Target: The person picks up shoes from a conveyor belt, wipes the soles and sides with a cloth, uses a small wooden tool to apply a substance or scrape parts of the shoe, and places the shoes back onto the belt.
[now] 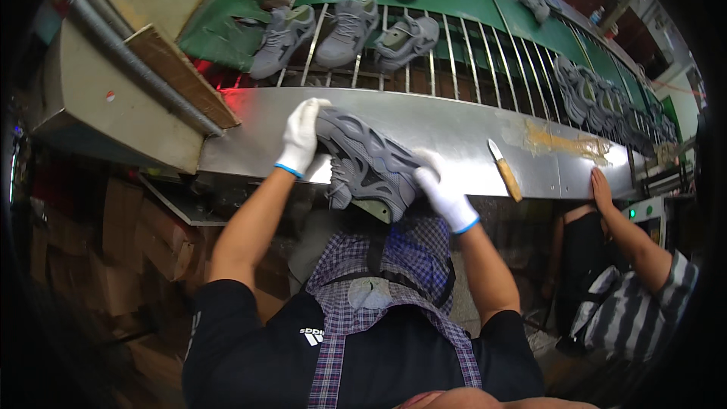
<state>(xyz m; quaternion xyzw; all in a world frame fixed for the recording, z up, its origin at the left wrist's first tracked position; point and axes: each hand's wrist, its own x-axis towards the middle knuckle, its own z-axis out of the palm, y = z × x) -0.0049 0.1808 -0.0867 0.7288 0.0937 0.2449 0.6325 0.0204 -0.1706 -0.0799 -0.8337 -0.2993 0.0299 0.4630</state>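
Note:
A grey sneaker (371, 157) is held between both hands over the near edge of the metal ledge (469, 121). It lies tilted on its side, with the thick wavy sole facing away and the laces and opening facing me. My left hand (301, 136), in a white glove with a blue cuff, is closed around the toe end. At the heel end, my right hand (448, 198), gloved the same way, grips the sole's edge; part of its fingers is hidden. To the right of the shoe, a knife (504, 171) with a wooden handle rests on the ledge.
Beyond the ledge, a barred rack (469, 57) carries several grey sneakers (347, 32), with more sneakers (587, 95) at the right. A pale metal housing (113, 106) stands at left. Another person's hand (601, 188) touches the ledge at right. Cardboard boxes (125, 220) sit lower left.

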